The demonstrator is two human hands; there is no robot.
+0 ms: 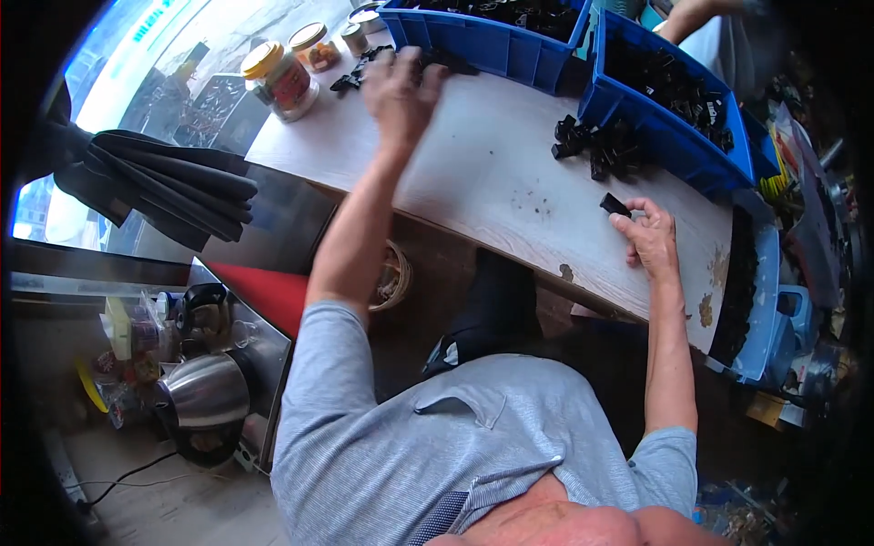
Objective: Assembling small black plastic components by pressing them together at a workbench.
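Note:
Over the far left part of the white table (464,173), my left hand (401,96) is stretched out, a little smeared by motion, with its fingers apart. Just beside it lies a pile of small black plastic parts (350,80), partly hidden by the fingers. My right hand (650,238) pinches one small black plastic part (615,206) between thumb and fingers, over the right side of the table. Beyond that hand, a heap of similar black parts (601,150) rests against a blue bin (669,136).
Another blue bin (492,41) of black parts stands at the far edge. Lidded jars (280,82) are at the far left. A blue tub (765,300) borders the table's right end. A metal kettle (209,391) stands at lower left. Another person's arm (687,18) shows at upper right.

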